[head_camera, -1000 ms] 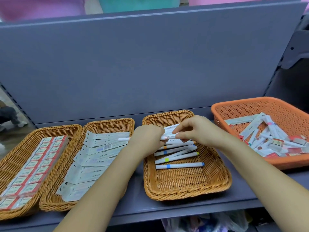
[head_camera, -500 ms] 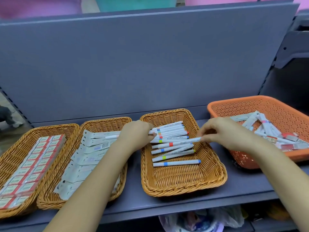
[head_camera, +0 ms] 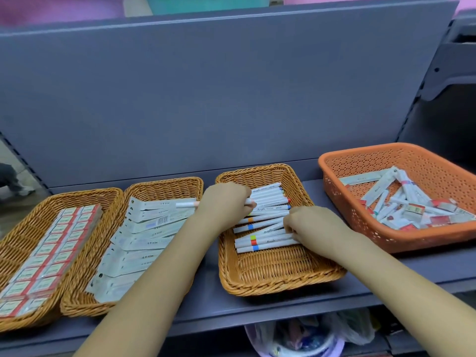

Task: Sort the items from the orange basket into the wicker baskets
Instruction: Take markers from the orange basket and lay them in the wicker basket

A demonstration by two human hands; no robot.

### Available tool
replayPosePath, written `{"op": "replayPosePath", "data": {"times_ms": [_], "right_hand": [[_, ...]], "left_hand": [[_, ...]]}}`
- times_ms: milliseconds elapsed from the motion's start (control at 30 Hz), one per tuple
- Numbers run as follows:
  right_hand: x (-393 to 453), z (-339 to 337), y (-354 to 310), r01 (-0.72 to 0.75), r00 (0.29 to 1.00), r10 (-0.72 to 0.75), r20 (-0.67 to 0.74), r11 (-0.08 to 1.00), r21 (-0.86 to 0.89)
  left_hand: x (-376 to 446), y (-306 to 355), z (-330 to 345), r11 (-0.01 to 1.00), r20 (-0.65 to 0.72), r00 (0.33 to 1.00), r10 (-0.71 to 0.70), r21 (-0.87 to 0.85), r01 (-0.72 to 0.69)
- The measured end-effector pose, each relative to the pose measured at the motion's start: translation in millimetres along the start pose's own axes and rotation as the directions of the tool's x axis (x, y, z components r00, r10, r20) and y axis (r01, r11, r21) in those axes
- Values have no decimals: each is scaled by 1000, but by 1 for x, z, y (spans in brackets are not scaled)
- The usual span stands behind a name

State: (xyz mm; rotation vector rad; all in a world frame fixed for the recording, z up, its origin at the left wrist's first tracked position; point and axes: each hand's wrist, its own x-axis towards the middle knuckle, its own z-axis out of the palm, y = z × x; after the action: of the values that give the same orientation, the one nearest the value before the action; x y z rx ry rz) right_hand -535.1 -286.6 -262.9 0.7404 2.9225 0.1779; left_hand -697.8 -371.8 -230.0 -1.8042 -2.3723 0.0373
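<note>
Left hand (head_camera: 226,202) fingers curled, gripping white marker (head_camera: 186,203) over pen basket (head_camera: 283,282). Right hand (head_camera: 313,224) fingers bent, pinching marker ends (head_camera: 280,239). Orange basket (head_camera: 334,163) alongside.

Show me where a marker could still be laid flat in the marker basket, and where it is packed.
The marker basket has bare weave in its near half, between the lowest marker and the near rim. The far half is packed with markers side by side, and both the left hand, gripping one marker, and the right hand sit there.
</note>
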Motion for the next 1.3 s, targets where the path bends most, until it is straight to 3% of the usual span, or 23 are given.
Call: {"op": "replayPosePath", "data": {"times_ms": [100, 167, 267, 333, 400, 533, 700, 867, 1100, 1300], "right_hand": [[5, 1, -3, 38, 997, -34, 74, 998, -47], [7, -1, -2, 47, 993, -50, 111, 998, 30], [11, -16, 4, 52, 998, -40, -49, 953, 299], [13, -28, 1, 69, 983, 46, -180, 810, 582], [18, -35, -7, 94, 970, 117, -213, 627, 773], [28, -33, -16, 82, 974, 140, -176, 507, 858], [29, -30, -14, 75, 981, 122, -148, 467, 881], [19, -36, 8, 44, 974, 174, -149, 494, 868], [22, -44, -4, 139, 967, 0, -255, 838, 528], [12, -47, 3, 61, 968, 46, -247, 912, 405]], "left_hand": [[-1, 5, 0, 1000, 8, 1000, 10, 10, -11], [0, 6, 2, 1000, 21, 1000, 10, 17, -10], [0, 7, 2, 1000, 22, 1000, 2, 21, -3], [0, 8, 1, 1000, 20, 1000, 14, 21, -14], [1, 10, 0, 1000, 33, 999, 25, 12, -26], [2, 10, -1, 1000, 68, 998, 14, -16, -13], [-1, 7, 2, 1000, 46, 999, 20, -10, -20], [-2, -2, 4, 1000, 27, 999, 29, -9, -28], [1, 4, 2, 996, -32, 995, 92, -11, -93], [-1, -2, 2, 990, 35, 990, 133, 42, -135]]}}
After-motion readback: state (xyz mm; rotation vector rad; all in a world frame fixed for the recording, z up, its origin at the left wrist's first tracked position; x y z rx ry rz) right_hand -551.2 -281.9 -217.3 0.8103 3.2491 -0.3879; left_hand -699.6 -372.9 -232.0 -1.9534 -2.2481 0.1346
